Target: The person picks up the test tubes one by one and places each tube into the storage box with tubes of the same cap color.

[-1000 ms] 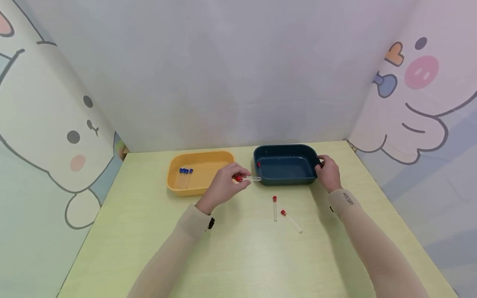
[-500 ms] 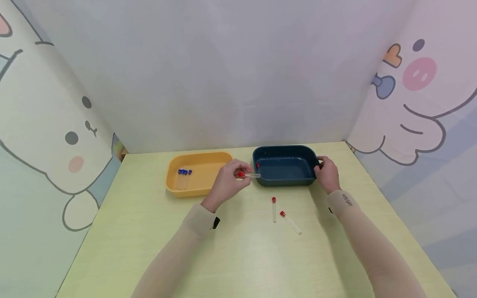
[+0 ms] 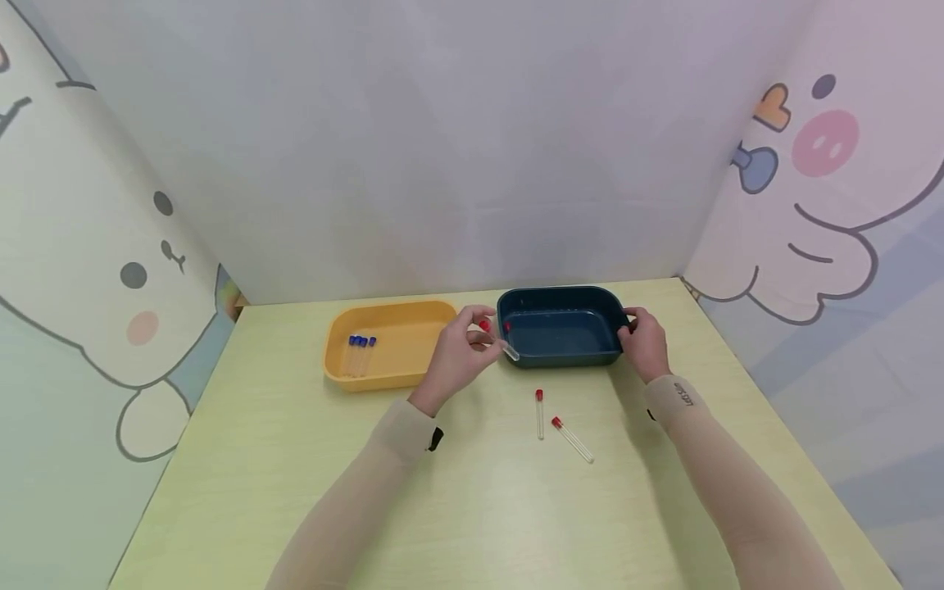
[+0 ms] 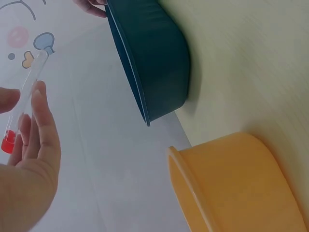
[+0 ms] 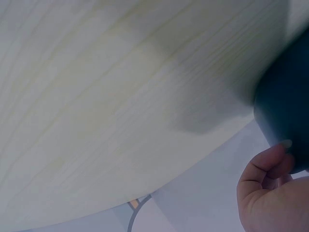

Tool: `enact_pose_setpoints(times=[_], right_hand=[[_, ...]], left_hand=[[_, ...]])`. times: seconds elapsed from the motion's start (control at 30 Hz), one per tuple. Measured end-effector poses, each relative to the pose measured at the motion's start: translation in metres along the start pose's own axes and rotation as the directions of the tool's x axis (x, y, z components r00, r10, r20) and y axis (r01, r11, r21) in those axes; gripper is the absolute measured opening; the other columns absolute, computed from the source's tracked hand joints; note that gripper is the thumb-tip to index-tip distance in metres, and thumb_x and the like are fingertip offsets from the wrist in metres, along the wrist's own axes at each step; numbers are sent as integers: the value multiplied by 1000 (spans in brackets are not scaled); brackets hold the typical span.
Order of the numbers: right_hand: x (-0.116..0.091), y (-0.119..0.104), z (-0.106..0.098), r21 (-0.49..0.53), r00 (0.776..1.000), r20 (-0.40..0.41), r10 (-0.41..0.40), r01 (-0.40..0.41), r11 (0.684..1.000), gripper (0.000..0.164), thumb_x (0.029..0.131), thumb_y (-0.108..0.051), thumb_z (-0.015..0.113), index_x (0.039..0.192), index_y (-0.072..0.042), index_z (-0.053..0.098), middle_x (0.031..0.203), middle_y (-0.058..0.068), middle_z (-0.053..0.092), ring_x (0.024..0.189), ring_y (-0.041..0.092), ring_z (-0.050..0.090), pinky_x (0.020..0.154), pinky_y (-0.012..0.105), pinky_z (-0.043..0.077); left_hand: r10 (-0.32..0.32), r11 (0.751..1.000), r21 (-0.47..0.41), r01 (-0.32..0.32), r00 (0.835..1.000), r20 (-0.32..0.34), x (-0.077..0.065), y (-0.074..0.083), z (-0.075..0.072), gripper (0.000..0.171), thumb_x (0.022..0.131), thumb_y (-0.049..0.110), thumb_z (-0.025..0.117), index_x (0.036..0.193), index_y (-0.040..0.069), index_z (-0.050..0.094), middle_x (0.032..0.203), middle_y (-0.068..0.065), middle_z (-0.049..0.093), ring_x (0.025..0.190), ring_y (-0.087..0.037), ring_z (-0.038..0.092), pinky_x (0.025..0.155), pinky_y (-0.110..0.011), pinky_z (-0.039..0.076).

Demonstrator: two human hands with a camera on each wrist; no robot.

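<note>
My left hand pinches a clear test tube with a red cap between thumb and fingers. It holds the tube at the left end of the dark blue bin, cap up and tip slanting down toward the bin's rim. My right hand grips the bin's right rim, thumb on the outer wall in the right wrist view. Inside the bin, against its left end, lies another red-capped tube. Two more red-capped tubes lie on the table before the bin, one nearly straight and one slanted.
Left of the bin stands a yellow tray holding several blue-capped tubes side by side. Both containers sit near the back edge of the pale table. A light curtain with cartoon figures hangs behind and at both sides.
My left hand has risen slightly and turned the tube from nearly level to slanted, cap up and tip down. My right hand keeps its grip on the bin.
</note>
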State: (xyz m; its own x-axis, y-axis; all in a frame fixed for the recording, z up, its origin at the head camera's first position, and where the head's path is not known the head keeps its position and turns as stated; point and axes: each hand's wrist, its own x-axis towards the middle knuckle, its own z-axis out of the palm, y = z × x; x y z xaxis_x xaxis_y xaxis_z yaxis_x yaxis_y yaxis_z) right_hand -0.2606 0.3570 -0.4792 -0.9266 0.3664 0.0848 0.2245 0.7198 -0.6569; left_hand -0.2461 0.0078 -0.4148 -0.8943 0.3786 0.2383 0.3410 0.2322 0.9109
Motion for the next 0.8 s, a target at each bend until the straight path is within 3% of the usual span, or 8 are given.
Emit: enact_pose_setpoints(times=[0.27, 0.47, 0.8], right_hand=[[1, 0, -2, -4, 1000, -3, 6, -6, 1000, 46, 103, -7, 49, 148, 0, 49, 113, 24, 58, 96, 34, 55, 78, 39, 49], [1, 1, -3, -2, 1000, -5, -3, 3, 1000, 46, 103, -7, 50, 148, 1, 49, 113, 25, 58, 96, 34, 55, 79, 40, 49], [-2, 1, 2, 5, 1000, -11, -11, 11, 1000, 45, 103, -7, 50, 148, 1, 49, 112, 24, 58, 93, 33, 54, 76, 38, 48]], left_hand=[[-17, 999, -29, 17, 1000, -13, 11, 2, 9, 53, 93, 8, 73, 141, 11, 50, 117, -12, 64, 96, -23, 75, 84, -32, 64], [-10, 1000, 7, 11, 1000, -18, 24, 1, 18, 52, 95, 10, 73, 142, 11, 52, 119, -12, 65, 96, -24, 75, 79, -31, 64], [-107, 994, 13, 108, 994, -11, 46, -10, 32, 52, 96, 13, 72, 144, 13, 51, 119, -10, 63, 93, -20, 71, 72, -26, 61]])
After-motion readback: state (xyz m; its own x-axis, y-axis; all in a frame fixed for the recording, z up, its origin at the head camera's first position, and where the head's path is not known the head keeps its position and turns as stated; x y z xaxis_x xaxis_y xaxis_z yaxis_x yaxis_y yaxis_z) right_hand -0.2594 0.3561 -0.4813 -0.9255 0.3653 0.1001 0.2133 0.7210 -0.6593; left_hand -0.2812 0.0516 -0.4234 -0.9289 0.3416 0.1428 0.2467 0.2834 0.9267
